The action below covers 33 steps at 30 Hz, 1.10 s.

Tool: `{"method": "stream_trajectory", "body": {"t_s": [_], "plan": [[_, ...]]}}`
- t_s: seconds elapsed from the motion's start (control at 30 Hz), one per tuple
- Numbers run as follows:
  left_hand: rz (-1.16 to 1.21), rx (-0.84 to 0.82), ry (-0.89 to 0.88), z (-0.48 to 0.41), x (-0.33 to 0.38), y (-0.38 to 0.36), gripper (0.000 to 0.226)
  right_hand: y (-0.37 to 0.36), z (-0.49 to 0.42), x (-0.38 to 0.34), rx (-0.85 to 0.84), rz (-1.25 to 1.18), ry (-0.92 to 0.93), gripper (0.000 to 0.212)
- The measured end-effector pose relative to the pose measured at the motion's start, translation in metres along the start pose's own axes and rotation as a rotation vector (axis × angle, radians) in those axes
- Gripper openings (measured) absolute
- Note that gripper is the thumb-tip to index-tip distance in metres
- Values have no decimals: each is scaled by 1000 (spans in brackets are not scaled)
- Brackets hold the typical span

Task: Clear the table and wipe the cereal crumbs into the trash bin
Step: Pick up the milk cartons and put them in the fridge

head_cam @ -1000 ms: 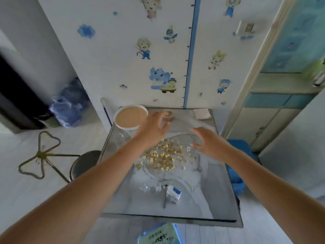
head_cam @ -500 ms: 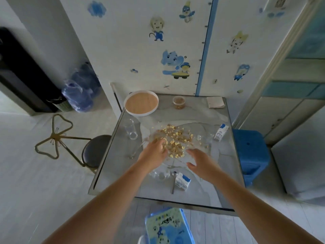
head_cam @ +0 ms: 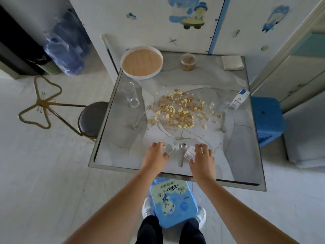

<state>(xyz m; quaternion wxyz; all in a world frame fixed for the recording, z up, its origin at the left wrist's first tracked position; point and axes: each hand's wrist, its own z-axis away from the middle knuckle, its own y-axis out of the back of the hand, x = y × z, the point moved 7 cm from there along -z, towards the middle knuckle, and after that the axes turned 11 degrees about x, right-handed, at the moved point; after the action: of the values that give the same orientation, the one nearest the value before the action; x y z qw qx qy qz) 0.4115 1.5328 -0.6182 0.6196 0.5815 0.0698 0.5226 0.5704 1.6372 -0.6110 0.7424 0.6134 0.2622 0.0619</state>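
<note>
Glass first: the left hand (head_cam: 154, 155) curls round a small tumbler (head_cam: 170, 148) at the near edge of the table (head_cam: 114, 152), the right hand (head_cam: 202, 157) round a little milk carton (head_cam: 189, 153). Cereal crumbs (head_cam: 179, 111) lie mid-table (untouched). A hasty lift could knock the spoon (head_cam: 182, 156) between them off the edge.

Glossy marbled table (head_cam: 233, 152) under clear glass tumbler (head_cam: 131, 94), metal spoons (head_cam: 182, 154), paper milk carton (head_cam: 239, 99), plastic jar (head_cam: 188, 62).

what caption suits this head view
Left hand grips a small glass, right hand a carton, cereal scattered beyond.
</note>
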Motion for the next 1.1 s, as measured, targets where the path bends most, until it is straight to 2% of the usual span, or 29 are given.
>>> {"method": "stream_trajectory", "body": {"t_s": [0.2,0.27,0.33,0.4,0.53,0.63,0.73,0.8,0.87,0.93,1.03,1.1], "plan": [[-10,14,-99,-7,9,-30,38,-47,-28,22,-153,-13,-50,75],[3,1,-127,-5,14,-40,41,-58,-35,29,-186,-41,-92,62],[1,-21,-145,-2,19,-45,43,-61,-42,35,-206,-53,-103,33],[-7,-47,-153,-1,24,-45,45,-57,-48,39,-245,-72,-110,16],[-24,-99,-191,-8,46,-23,56,-14,-58,35,-235,-165,-113,17],[-16,-206,-270,-11,76,-5,83,33,-66,25,-225,-244,-52,28],[39,-258,-363,-15,115,17,104,89,-78,15,-212,-267,28,23],[158,-299,-394,-16,144,30,111,132,-85,6,-208,-305,72,42],[333,-394,-419,-13,173,40,99,169,-88,-2,-214,-352,93,58],[429,-452,-423,-16,199,48,69,199,-95,-1,-183,-399,91,57],[421,-391,-393,-34,227,50,34,227,-112,14,-99,-430,93,51],[406,-378,-337,-47,242,42,31,237,-130,35,-70,-476,51,52]]}}
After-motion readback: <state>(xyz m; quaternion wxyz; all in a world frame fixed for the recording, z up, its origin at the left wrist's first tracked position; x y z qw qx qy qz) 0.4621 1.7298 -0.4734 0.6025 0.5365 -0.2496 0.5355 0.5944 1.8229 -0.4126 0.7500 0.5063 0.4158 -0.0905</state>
